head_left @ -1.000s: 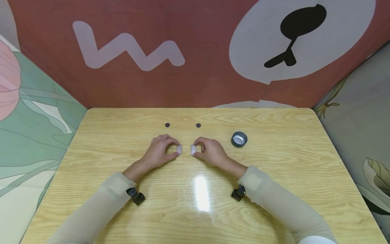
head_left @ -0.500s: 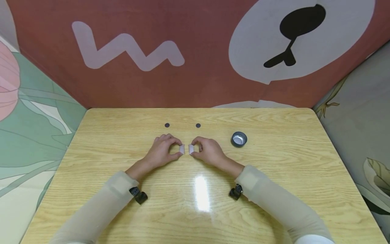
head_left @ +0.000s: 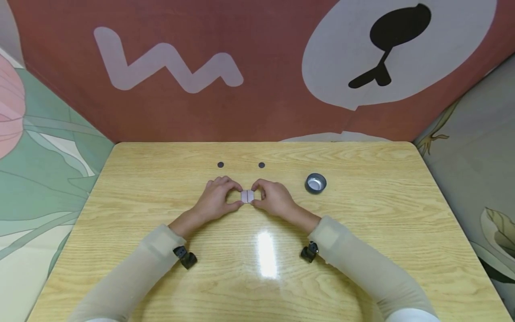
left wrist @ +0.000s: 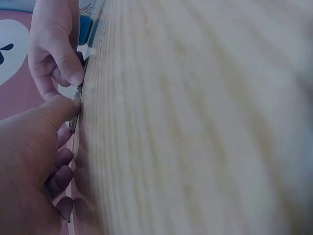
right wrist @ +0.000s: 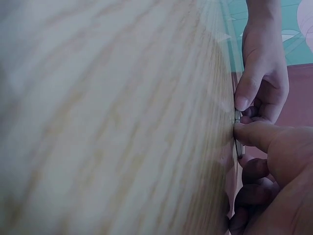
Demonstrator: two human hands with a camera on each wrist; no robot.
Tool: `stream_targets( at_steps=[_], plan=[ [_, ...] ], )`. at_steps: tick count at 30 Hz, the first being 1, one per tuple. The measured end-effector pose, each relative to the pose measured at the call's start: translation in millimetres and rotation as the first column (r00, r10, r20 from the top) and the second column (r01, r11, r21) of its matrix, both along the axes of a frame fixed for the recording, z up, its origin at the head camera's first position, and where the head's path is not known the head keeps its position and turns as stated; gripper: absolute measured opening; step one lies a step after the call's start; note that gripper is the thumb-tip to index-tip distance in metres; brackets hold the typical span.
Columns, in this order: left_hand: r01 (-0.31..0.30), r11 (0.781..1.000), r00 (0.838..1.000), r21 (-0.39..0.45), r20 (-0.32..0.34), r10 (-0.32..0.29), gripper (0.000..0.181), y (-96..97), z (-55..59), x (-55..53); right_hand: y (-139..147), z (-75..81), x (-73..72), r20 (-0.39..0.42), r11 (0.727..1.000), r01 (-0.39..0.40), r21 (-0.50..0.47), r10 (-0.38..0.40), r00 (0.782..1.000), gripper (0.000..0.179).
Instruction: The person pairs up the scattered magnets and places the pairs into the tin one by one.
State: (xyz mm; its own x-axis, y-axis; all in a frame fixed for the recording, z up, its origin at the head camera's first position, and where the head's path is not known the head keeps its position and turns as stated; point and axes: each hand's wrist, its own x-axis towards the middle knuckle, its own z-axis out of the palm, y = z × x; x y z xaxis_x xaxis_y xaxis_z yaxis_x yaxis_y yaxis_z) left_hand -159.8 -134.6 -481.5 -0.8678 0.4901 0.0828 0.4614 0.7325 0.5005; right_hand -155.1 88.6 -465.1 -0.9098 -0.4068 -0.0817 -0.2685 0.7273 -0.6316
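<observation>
Two small, flat, pale rectangular pieces lie side by side on the wooden table, a thin dark line between them. My left hand (head_left: pixel 213 199) pinches the left pale piece (head_left: pixel 244 197) by its near and far edges, between thumb and forefinger. In the same way my right hand (head_left: pixel 275 197) grips the right pale piece (head_left: pixel 251 196). Both wrist views look along the tabletop, where the pieces appear as a thin edge at the fingertips. Thumb tips of the left hand (left wrist: pixel 36 137) and right hand (right wrist: pixel 283 152) come down right at the table surface.
Beyond the hands lie two small dark discs, a left disc (head_left: pixel 220 165) and a right disc (head_left: pixel 261 165). A round dark tin (head_left: pixel 315 183) with a silvery inside stands to the right. The wooden table (head_left: pixel 362 201) meets a red printed backdrop (head_left: pixel 265 107) at its far edge.
Both hands have slid inward with their pale pieces. The gap between the pieces has closed, and they now sit edge to edge. The discs and the tin stay where they were.
</observation>
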Motion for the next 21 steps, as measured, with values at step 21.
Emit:
stream_targets(
  at_steps=[21],
  plan=[
    [0.001,0.999,1.0,-0.041,-0.004,-0.002,0.038,4.6,4.1,-0.8,3.0,-0.4,-0.5,-0.015,1.0,-0.024,-0.001,0.024,1.0,0.033]
  ],
)
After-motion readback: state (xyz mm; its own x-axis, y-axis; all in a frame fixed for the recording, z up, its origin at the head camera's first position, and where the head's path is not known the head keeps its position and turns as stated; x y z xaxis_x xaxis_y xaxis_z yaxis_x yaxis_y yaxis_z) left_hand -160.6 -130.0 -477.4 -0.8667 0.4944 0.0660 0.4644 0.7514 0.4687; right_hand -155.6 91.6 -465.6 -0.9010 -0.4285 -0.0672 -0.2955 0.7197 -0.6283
